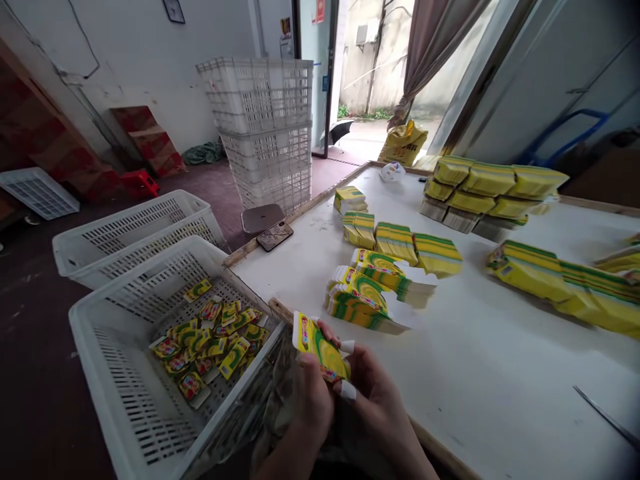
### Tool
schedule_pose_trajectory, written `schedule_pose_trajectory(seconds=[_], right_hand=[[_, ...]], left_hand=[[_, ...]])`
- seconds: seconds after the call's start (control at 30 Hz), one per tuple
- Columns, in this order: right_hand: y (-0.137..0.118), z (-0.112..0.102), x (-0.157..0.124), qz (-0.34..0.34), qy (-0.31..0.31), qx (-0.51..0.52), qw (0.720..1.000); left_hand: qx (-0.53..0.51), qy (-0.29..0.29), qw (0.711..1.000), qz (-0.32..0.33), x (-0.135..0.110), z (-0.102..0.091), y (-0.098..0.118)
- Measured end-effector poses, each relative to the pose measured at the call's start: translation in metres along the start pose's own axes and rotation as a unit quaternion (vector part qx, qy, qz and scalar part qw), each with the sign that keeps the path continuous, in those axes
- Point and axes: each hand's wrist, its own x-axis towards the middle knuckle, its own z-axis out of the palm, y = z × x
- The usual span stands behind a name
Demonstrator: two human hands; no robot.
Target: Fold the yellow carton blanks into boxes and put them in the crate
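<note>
Both my hands meet at the table's near-left corner around one small yellow and green printed carton (320, 347). My left hand (307, 400) grips it from below and behind. My right hand (367, 397) pinches its right side, with white tape on two fingertips. Just beyond them on the white table (500, 373) lie stacks of flat carton blanks (367, 297). To my left a white slotted crate (100, 360) holds several folded small cartons (210, 337) on its floor.
More bundles of blanks (490, 190) lie further back and along the right (565, 283). A phone (275, 235) rests on the table's left edge. Another crate (135, 230) stands behind the first, and tall stacked crates (263, 127) near the open door. A thin metal blade (605, 417) lies at right.
</note>
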Motion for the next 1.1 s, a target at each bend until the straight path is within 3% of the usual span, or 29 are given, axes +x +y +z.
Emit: schedule_pose_trajectory(seconds=[0.2,0.33,0.53,0.7,0.83,0.9,1.0,1.03,1.1], right_hand=[[-0.011,-0.006,0.002,-0.01,0.007,0.084,0.996],[-0.012,-0.005,0.003,-0.018,0.032,0.076,0.996],[0.001,-0.015,0.0,-0.074,0.114,-0.091,0.987],[0.004,-0.025,-0.002,-0.1,0.089,-0.254,0.958],[-0.001,-0.033,-0.002,-0.161,0.135,-0.296,0.932],[-0.008,-0.042,-0.004,-0.223,0.153,-0.335,0.903],[-0.025,-0.058,-0.011,-0.342,0.126,-0.46,0.81],[-0.032,-0.063,-0.013,-0.373,0.099,-0.503,0.773],[-0.041,-0.067,-0.018,-0.412,0.036,-0.565,0.714]], left_hand=[[0.019,-0.048,0.991,-0.121,0.003,-0.001,0.002],[0.065,-0.026,0.993,-0.099,0.01,-0.012,-0.005],[0.097,-0.012,0.992,-0.084,0.012,-0.016,-0.002],[0.117,-0.001,0.993,-0.018,0.017,-0.012,0.011],[0.126,-0.009,0.992,-0.013,0.02,-0.013,0.015],[0.128,-0.032,0.991,-0.03,0.022,-0.018,0.023],[0.177,-0.122,0.975,-0.06,0.029,-0.029,0.044],[0.228,-0.156,0.959,-0.057,0.031,-0.033,0.052],[0.351,-0.247,0.901,-0.06,0.033,-0.037,0.062]])
